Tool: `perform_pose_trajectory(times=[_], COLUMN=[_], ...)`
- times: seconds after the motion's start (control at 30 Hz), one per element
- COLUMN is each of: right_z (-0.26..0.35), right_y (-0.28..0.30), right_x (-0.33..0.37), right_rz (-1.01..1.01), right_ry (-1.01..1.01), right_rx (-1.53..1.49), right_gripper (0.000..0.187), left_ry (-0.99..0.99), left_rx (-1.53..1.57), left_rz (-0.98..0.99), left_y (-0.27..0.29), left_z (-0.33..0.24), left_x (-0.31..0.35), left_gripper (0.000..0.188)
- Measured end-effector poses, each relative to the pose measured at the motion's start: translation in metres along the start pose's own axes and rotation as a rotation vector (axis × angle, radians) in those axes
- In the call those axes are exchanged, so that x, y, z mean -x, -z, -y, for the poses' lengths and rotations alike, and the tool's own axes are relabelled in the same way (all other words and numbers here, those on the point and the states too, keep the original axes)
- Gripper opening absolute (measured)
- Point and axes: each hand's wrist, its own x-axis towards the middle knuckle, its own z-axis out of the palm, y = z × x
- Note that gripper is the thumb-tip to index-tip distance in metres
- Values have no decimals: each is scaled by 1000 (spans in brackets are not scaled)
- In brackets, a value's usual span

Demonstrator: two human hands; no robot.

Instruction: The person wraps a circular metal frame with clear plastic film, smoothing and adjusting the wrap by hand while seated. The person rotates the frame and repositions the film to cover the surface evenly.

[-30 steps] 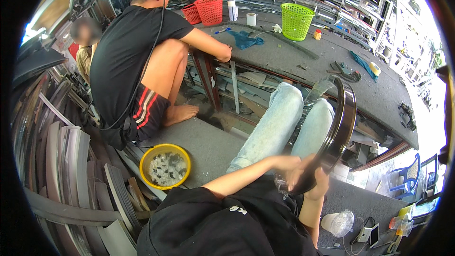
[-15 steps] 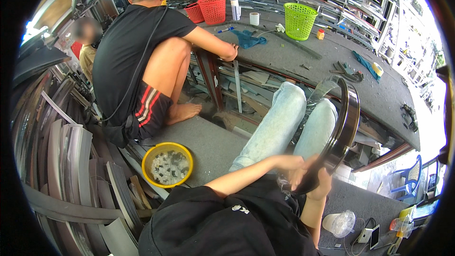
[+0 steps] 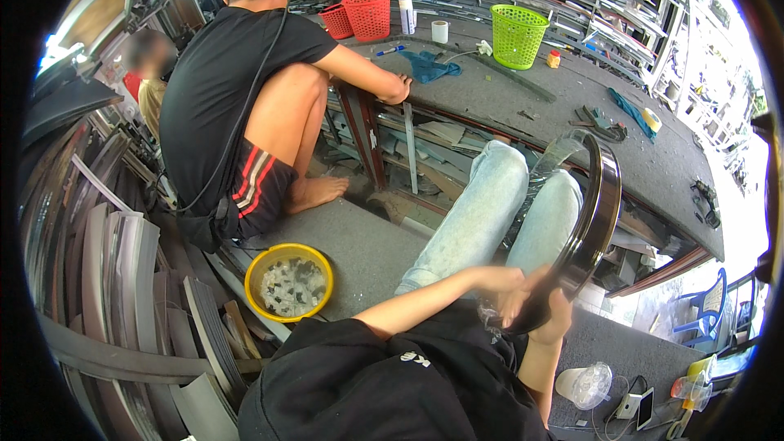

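Note:
A long, glossy dark strip (image 3: pixel 594 220), curved like an arc, stands tilted over my lap beside my right knee. Its lower end is between my hands. My right hand (image 3: pixel 552 318) is closed round the strip's outer side near that end. Across from it, my left hand (image 3: pixel 508 287) has its fingers bent down and pressed against the inner face. Some clear film (image 3: pixel 488 314) shows by the left fingertips, partly hidden. More clear film (image 3: pixel 563 147) curls loosely from the strip's upper end above my knees.
A yellow basin (image 3: pixel 328 286) with small clear and dark bits sits on the bench to my left. A co-worker (image 3: pixel 237 73) squats ahead-left at the grey worktable (image 3: pixel 482 98), which holds baskets, cloths and a clamp. Stacked strips (image 3: pixel 106 278) fill the left; a plastic cup (image 3: pixel 584 384) stands right.
My hands and the dark strip stay almost in place. The co-worker's head has turned slightly to the right.

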Motion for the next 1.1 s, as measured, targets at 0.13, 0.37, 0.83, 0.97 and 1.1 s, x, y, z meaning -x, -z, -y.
perform_pose_trajectory(times=[0.13, 0.37, 0.83, 0.97, 1.1], right_z=[-1, 5, 11, -14, -29], right_y=[0, -7, -27, 3, 70], right_x=[1, -8, -101, -90, -109], right_rz=[2, -9, -105, -248, -493], right_ry=[13, -61, -216, -257, -283], right_rx=[2, -125, 237, 211, 185], right_gripper=[51, 46, 44, 49, 58], left_ry=[3, 6, 45, -6, -36], left_rx=[18, 172, 753, 844, 826], left_rz=[-26, -183, -547, -671, -745], left_y=[1, 2, 42, 44, 40], left_z=[2, 10, 22, 25, 28], left_x=[-2, -8, -40, -50, -44], left_gripper=[22, 23, 26, 27, 28])
